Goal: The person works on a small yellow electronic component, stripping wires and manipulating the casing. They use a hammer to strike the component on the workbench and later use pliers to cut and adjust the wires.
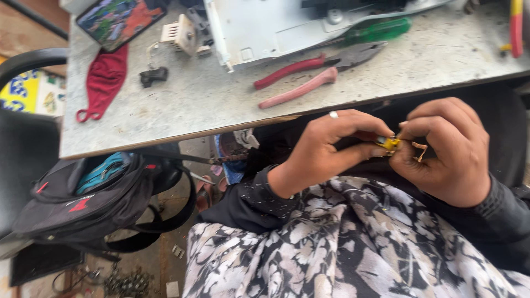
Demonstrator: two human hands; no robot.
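Yellow small part (390,144) sits at the right centre of the frame, pinched between the closed fingertips of the left hand (326,148) and right hand (444,152), held over the lap so both can work it. Above, red-handled pliers (309,74) and a green-handled screwdriver (378,30) lie on the grey worktable (165,105), within reach

There is just one camera, and it sits on the person's head. It looks down and a little forward, over the lap. It is very near the left hand (326,149) and the right hand (447,149), which meet low in the right half of the picture. The desk (182,105) is a bit farther away and fills the top part, running slanted because the head is tipped. Over on the left, the camera can see past the desk edge all the way down to the floor (171,259) (where a dark backpack (94,204) sits). No second view shares this scene.
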